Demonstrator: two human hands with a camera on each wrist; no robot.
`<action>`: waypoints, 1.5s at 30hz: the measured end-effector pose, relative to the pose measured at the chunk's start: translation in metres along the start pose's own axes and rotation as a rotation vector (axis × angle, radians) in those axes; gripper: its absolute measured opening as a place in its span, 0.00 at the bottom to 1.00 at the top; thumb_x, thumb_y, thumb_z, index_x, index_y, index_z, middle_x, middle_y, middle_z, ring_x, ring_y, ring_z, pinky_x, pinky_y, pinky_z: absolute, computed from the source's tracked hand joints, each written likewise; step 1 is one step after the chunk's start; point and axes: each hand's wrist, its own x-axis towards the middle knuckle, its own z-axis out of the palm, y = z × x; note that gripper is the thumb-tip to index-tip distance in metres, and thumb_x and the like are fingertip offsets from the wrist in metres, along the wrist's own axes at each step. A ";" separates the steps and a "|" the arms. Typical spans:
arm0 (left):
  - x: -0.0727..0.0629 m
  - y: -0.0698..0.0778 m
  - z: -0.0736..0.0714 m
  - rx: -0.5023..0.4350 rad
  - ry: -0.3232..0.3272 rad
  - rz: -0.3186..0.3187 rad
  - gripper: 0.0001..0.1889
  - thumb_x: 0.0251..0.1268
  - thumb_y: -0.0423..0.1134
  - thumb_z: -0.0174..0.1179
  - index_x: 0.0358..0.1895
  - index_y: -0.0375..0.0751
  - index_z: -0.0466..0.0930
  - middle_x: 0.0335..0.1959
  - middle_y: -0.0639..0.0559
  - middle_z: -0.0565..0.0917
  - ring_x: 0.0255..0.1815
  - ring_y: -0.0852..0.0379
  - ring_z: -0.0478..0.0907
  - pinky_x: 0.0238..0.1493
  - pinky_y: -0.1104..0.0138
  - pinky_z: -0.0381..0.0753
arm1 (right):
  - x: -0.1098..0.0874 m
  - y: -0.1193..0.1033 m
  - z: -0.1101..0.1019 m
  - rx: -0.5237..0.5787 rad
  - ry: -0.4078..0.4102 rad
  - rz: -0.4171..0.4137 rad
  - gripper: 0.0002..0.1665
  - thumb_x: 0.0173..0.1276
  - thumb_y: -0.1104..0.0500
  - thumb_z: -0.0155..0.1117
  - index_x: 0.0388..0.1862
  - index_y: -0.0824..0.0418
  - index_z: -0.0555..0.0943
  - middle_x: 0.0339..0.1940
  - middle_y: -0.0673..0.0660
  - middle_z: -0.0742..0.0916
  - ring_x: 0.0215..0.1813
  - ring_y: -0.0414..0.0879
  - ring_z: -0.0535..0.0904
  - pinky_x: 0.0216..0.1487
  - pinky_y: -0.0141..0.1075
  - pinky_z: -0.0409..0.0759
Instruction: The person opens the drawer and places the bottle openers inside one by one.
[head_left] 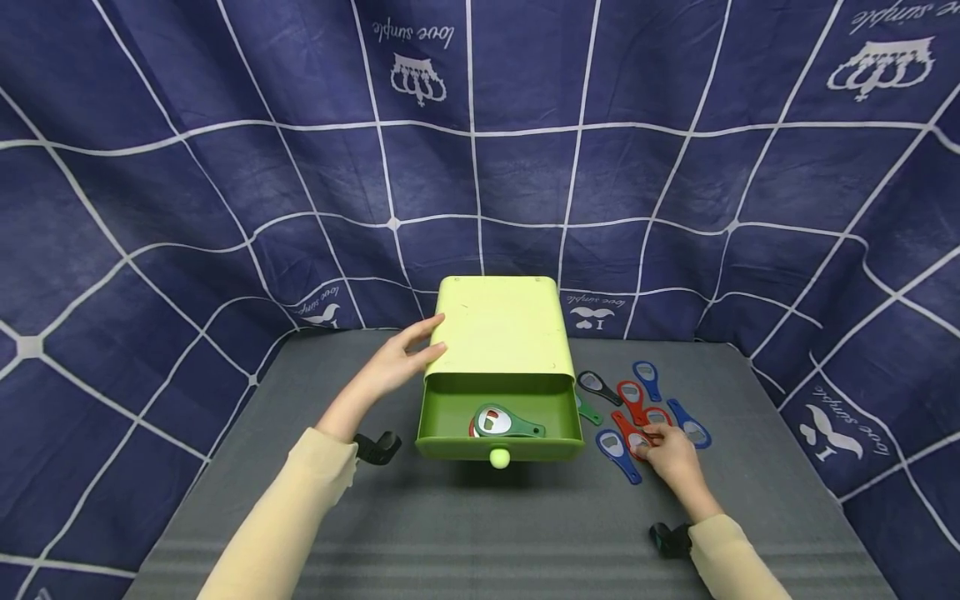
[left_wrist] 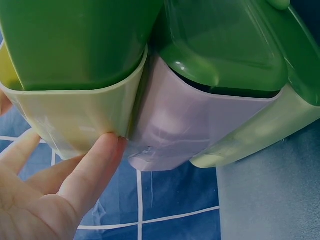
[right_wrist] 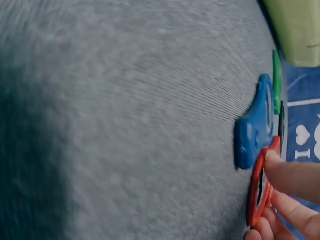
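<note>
A pale yellow-green drawer box (head_left: 498, 325) stands mid-table with its green drawer (head_left: 450, 451) pulled out. Inside the drawer a green bottle opener (head_left: 522, 427) lies over a red one whose edge peeks out. My left hand (head_left: 392, 367) rests its thumb and extended fingers against the box's left side and top edge. To the right, my right hand (head_left: 673, 460) pinches a red bottle opener (right_wrist: 254, 195) between thumb and fingers, low over the table. Beside it lies a blue bottle opener (right_wrist: 252, 132); other red ones are close by.
More openers lie right of the box: a black one (head_left: 598, 386), a green one (head_left: 588, 410) and blue ones (head_left: 647, 379). In the left wrist view, a pinkish drawer unit (left_wrist: 195, 120) is below the top one. A blue curtain (head_left: 525, 175) hangs behind the grey table (head_left: 465, 533).
</note>
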 end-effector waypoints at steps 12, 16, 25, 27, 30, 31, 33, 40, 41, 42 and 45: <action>0.000 -0.003 0.002 0.005 0.002 -0.002 0.33 0.74 0.49 0.56 0.78 0.51 0.57 0.76 0.37 0.61 0.77 0.40 0.58 0.64 0.48 0.76 | -0.003 -0.001 0.004 -0.044 0.038 0.041 0.28 0.55 0.60 0.74 0.50 0.76 0.79 0.45 0.74 0.81 0.50 0.66 0.76 0.53 0.59 0.74; -0.003 0.003 0.001 0.001 0.000 -0.009 0.33 0.74 0.48 0.56 0.78 0.49 0.56 0.76 0.36 0.61 0.77 0.40 0.58 0.64 0.47 0.75 | -0.003 -0.003 0.005 -0.050 0.031 0.073 0.29 0.54 0.60 0.76 0.50 0.76 0.78 0.41 0.71 0.81 0.48 0.64 0.75 0.50 0.58 0.74; -0.002 0.001 0.001 0.002 0.000 -0.012 0.34 0.74 0.48 0.56 0.78 0.50 0.56 0.76 0.36 0.61 0.77 0.40 0.58 0.64 0.46 0.75 | -0.007 -0.006 0.007 -0.015 0.037 0.115 0.28 0.55 0.60 0.76 0.47 0.73 0.75 0.38 0.66 0.77 0.44 0.59 0.71 0.43 0.50 0.72; -0.002 0.001 0.001 -0.003 0.001 -0.011 0.34 0.74 0.48 0.56 0.78 0.50 0.56 0.76 0.36 0.61 0.77 0.40 0.58 0.64 0.47 0.76 | -0.008 -0.006 0.007 -0.009 0.038 0.119 0.28 0.55 0.60 0.76 0.47 0.73 0.74 0.38 0.66 0.77 0.42 0.58 0.72 0.41 0.48 0.72; -0.003 0.002 0.000 0.001 0.001 -0.014 0.34 0.74 0.48 0.56 0.78 0.50 0.56 0.76 0.36 0.60 0.77 0.40 0.58 0.63 0.47 0.76 | -0.009 -0.006 0.005 0.013 0.035 0.128 0.27 0.55 0.61 0.76 0.47 0.73 0.75 0.36 0.65 0.79 0.38 0.56 0.74 0.36 0.43 0.73; -0.003 0.002 0.000 0.004 0.001 -0.015 0.34 0.74 0.49 0.56 0.78 0.51 0.56 0.76 0.36 0.60 0.77 0.40 0.58 0.63 0.47 0.76 | -0.010 -0.005 0.003 0.024 0.033 0.132 0.27 0.55 0.61 0.76 0.47 0.73 0.75 0.35 0.65 0.80 0.36 0.55 0.75 0.34 0.41 0.73; -0.003 0.002 0.000 0.005 0.000 -0.016 0.34 0.74 0.49 0.56 0.78 0.51 0.56 0.76 0.36 0.60 0.77 0.40 0.58 0.63 0.47 0.76 | -0.010 -0.003 0.000 0.063 0.018 0.147 0.26 0.56 0.61 0.75 0.47 0.74 0.76 0.34 0.65 0.82 0.34 0.53 0.77 0.31 0.38 0.73; -0.003 0.003 0.000 0.012 -0.003 -0.008 0.34 0.74 0.49 0.55 0.78 0.50 0.55 0.76 0.36 0.61 0.77 0.40 0.57 0.64 0.46 0.75 | -0.008 0.002 -0.020 0.370 -0.100 0.230 0.28 0.65 0.61 0.70 0.56 0.79 0.75 0.39 0.65 0.88 0.31 0.38 0.84 0.35 0.35 0.86; -0.003 0.003 0.000 0.012 -0.004 -0.008 0.34 0.74 0.48 0.55 0.78 0.50 0.55 0.76 0.36 0.60 0.77 0.40 0.57 0.64 0.46 0.75 | -0.007 0.003 -0.023 0.418 -0.114 0.241 0.29 0.65 0.61 0.70 0.57 0.80 0.74 0.39 0.64 0.88 0.31 0.37 0.84 0.37 0.35 0.86; -0.003 0.003 0.000 0.010 -0.004 -0.007 0.34 0.74 0.48 0.55 0.78 0.50 0.55 0.76 0.36 0.60 0.77 0.40 0.57 0.64 0.46 0.75 | -0.007 0.003 -0.026 0.443 -0.125 0.247 0.29 0.66 0.61 0.69 0.58 0.80 0.74 0.39 0.62 0.88 0.31 0.35 0.83 0.38 0.34 0.87; -0.002 0.003 0.000 0.003 -0.004 -0.003 0.34 0.74 0.48 0.56 0.78 0.50 0.55 0.76 0.36 0.60 0.77 0.39 0.57 0.64 0.46 0.75 | -0.006 -0.002 -0.037 0.494 -0.157 0.245 0.30 0.67 0.59 0.68 0.59 0.79 0.74 0.42 0.59 0.86 0.33 0.33 0.81 0.41 0.33 0.87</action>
